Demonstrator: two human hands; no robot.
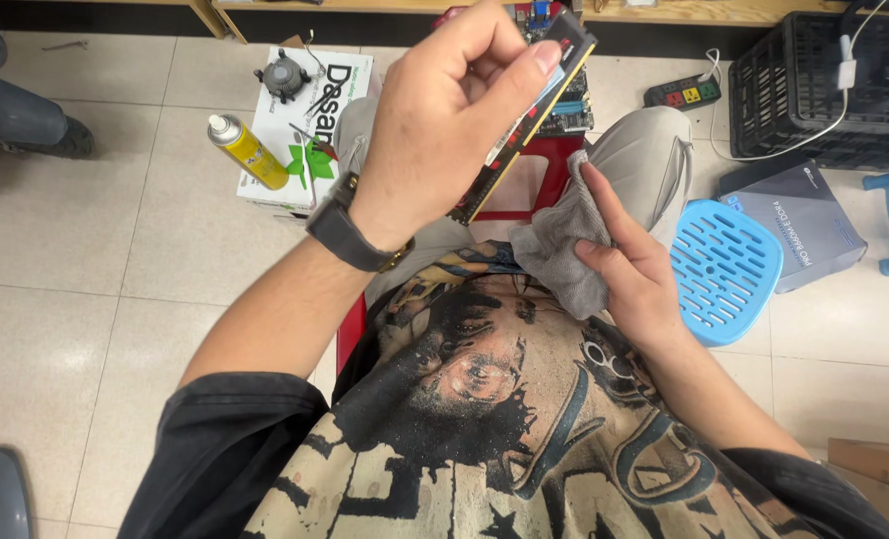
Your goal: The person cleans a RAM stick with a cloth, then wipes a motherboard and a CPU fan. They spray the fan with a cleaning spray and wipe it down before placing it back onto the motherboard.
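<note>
My left hand (444, 120) is raised in front of me, fingers closed on a long black memory module (539, 105) with a red and gold edge, held tilted. A dark wristwatch (349, 225) sits on that wrist. My right hand (629, 265) grips a crumpled grey cloth (564, 245) just below the module's lower end. Behind the module a circuit board (569, 110) lies on a red stool (539, 175) between my knees.
A yellow spray can (248, 152) and a small cooler fan (283, 75) rest on a white box (304, 130) at left. A blue plastic stool (724, 269), a grey box (799, 220), a black crate (829, 85) and a power strip (682, 93) are at right.
</note>
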